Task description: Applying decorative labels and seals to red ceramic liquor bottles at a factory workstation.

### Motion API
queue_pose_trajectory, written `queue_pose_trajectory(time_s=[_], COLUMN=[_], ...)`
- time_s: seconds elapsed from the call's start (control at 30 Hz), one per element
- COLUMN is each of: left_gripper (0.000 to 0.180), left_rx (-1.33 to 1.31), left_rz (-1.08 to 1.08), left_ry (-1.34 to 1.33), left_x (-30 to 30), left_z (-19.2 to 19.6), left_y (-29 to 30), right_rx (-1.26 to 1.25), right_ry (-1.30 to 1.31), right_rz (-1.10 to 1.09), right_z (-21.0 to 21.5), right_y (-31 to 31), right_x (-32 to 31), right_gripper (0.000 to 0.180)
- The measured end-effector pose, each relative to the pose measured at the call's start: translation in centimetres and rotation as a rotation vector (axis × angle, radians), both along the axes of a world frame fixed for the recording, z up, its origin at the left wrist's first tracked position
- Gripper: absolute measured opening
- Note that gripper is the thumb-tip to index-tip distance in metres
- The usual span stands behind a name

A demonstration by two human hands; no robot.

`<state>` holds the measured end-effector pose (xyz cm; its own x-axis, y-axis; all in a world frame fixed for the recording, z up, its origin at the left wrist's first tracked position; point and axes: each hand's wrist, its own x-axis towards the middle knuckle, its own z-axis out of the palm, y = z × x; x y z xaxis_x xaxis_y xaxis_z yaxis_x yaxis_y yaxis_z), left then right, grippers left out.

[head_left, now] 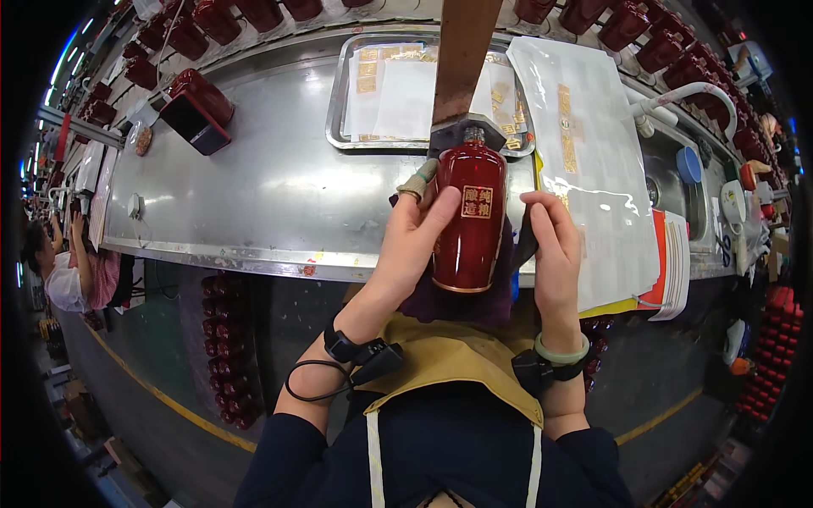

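Observation:
A dark red glossy bottle with a gold label of printed characters lies tilted in front of me at the bench's near edge, its neck pointing away. My left hand grips its left side, thumb on the front, with a cloth finger cover on one finger. Under and around the bottle is a dark purple cloth. My right hand is beside the bottle's right side, its fingers bent together at a dark strip that I cannot make out. Just beyond the neck stands a brown upright post.
A metal tray with sheets of gold labels sits behind the post. White label sheets lie to the right, by a sink. A phone leans on another red bottle at the left. Several red bottles line the back.

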<state>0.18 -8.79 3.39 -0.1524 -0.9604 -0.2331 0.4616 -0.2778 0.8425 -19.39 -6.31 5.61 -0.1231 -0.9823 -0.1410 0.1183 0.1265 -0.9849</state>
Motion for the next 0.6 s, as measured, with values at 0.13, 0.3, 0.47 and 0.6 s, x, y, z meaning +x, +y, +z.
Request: queue_pose_trajectory(time_s=[0.13,0.3,0.47,0.6], left_gripper=[0.078,0.078,0.075,0.075], left_rx=[-0.117,-0.129,-0.103,-0.111], left_rz=[0.007,0.003,0.021,0.009], left_ry=[-0.185,-0.204,-0.172,-0.190], left_x=[-0.8,-0.6,-0.7,-0.8], left_z=[0.6,0.3,0.6,0.6], left_y=[0.1,-0.1,0.1,0.0], right_rx=[0.063,0.112,0.096,0.108], right_ry=[-0.064,-0.090,-0.114,-0.083], right_rz=[0.071,0.034,0.035,0.032], right_z=[-1.1,-1.2,-1.5,-1.6], right_y=[-1.2,-1.5,-1.5,-1.5], right_x=[1.4,2.5,2.5,2.4], right_gripper=[0.018,0.027,0.028,0.028])
